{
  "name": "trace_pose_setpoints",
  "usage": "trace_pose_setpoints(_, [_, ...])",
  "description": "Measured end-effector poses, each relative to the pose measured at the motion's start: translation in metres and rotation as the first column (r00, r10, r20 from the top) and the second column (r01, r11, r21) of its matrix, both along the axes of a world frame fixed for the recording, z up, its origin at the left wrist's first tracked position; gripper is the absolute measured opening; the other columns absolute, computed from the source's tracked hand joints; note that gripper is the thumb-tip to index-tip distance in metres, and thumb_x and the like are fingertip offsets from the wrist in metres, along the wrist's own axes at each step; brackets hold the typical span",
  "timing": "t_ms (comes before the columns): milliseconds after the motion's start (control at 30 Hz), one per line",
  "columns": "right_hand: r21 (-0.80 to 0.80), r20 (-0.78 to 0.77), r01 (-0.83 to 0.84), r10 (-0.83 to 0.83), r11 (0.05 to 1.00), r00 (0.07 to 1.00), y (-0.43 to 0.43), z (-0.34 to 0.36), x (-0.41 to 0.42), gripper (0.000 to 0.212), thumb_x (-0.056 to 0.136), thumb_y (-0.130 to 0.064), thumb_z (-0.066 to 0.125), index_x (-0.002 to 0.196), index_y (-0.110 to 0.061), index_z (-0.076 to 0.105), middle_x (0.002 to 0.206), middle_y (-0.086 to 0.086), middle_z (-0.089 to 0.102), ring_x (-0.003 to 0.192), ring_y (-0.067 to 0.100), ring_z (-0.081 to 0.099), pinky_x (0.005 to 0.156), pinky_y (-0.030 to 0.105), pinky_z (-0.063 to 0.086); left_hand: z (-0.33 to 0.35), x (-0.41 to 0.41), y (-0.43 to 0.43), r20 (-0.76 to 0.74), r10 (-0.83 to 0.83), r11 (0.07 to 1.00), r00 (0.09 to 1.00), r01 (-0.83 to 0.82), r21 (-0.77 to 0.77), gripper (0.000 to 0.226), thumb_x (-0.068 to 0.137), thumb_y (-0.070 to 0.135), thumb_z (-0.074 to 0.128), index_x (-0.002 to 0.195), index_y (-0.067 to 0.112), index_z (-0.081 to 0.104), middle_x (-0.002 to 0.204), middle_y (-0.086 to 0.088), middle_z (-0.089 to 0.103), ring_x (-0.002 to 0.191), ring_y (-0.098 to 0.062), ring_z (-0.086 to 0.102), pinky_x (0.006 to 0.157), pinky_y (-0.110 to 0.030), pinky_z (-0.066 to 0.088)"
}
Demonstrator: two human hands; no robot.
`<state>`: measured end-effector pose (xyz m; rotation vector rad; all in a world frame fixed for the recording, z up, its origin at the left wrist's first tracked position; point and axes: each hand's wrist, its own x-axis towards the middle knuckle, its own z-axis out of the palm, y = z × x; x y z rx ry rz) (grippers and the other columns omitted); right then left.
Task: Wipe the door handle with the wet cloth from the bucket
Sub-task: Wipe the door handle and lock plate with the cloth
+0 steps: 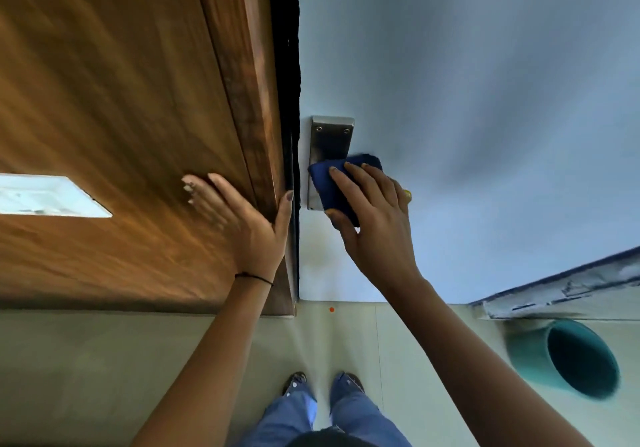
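Observation:
A steel handle plate (331,142) is screwed to the pale blue door (467,100) near its left edge. My right hand (375,218) presses a dark blue cloth (332,187) over the lower part of the plate; the handle itself is hidden under cloth and hand. My left hand (239,214) lies flat with fingers spread against the brown wooden panel (121,100), its thumb hooked round the panel's right edge. A teal bucket (568,360) stands on the floor at the lower right; its inside looks dark.
A white plate (48,195) is set into the wooden panel at the left. A dark gap (284,48) runs between panel and door. My feet (322,382) stand on pale floor tiles below the door. A worn skirting strip (571,291) runs at the right.

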<state>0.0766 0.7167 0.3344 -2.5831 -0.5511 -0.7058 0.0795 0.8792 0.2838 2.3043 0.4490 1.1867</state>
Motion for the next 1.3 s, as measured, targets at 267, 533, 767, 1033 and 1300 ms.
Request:
trace_pose_setpoints(267, [-0.009,0.030,0.006,-0.006,1.000,1.000,-0.020,0.002,0.008,0.038,0.086,-0.027,0.065,0.122,-0.017,0.064,0.120,0.005,0.066,0.116,0.028,0.055,0.097,0.040,0.038,-0.002,0.003,0.000,0.004,0.047,0.997,0.999,-0.048,0.059,0.097,0.082,0.048,0.065,0.137,-0.010,0.011,0.137,-0.051,0.016,0.132,-0.052,0.006,0.118,-0.039,-0.009])
trace_pose_setpoints(533, [0.056,0.048,0.037,-0.040,0.998,0.998,-0.013,-0.002,0.004,0.036,0.085,-0.024,0.066,0.120,-0.016,0.066,0.119,0.007,0.066,0.115,0.030,0.054,0.097,0.040,0.039,0.001,0.003,-0.002,0.004,0.045,0.996,0.999,-0.045,0.074,0.096,0.082,0.046,0.066,0.137,-0.010,0.012,0.136,-0.053,0.019,0.132,-0.052,0.006,0.118,-0.040,-0.008])
trace_pose_setpoints(767, [-0.033,0.106,-0.008,0.011,0.999,0.994,-0.004,-0.001,0.003,0.037,0.083,-0.018,0.068,0.120,-0.015,0.066,0.119,0.012,0.066,0.114,0.031,0.053,0.095,0.040,0.039,0.000,0.002,-0.001,-0.004,0.041,0.996,0.999,-0.041,0.074,0.098,0.080,0.045,0.069,0.138,-0.010,0.011,0.137,-0.051,0.018,0.133,-0.051,0.006,0.118,-0.040,-0.007])
trace_pose_setpoints(1033, [0.113,0.044,0.090,-0.096,0.989,0.994,-0.038,-0.006,-0.001,0.035,0.082,-0.019,0.067,0.117,-0.013,0.068,0.120,0.009,0.066,0.116,0.028,0.051,0.099,0.036,0.035,0.001,-0.001,0.000,-0.010,-0.002,0.999,1.000,0.002,0.039,0.099,0.080,0.044,0.069,0.139,-0.009,0.009,0.138,-0.051,0.015,0.134,-0.051,0.004,0.118,-0.040,-0.007])
trace_pose_setpoints(1300, [0.029,0.151,0.033,-0.037,0.999,0.988,0.014,-0.008,0.004,0.033,0.087,-0.024,0.064,0.119,-0.019,0.068,0.121,0.009,0.067,0.116,0.028,0.054,0.097,0.040,0.040,0.000,-0.003,0.001,-0.020,-0.017,0.999,1.000,0.018,0.051,0.100,0.081,0.045,0.068,0.137,-0.011,0.008,0.136,-0.054,0.014,0.132,-0.051,0.002,0.117,-0.037,-0.010])
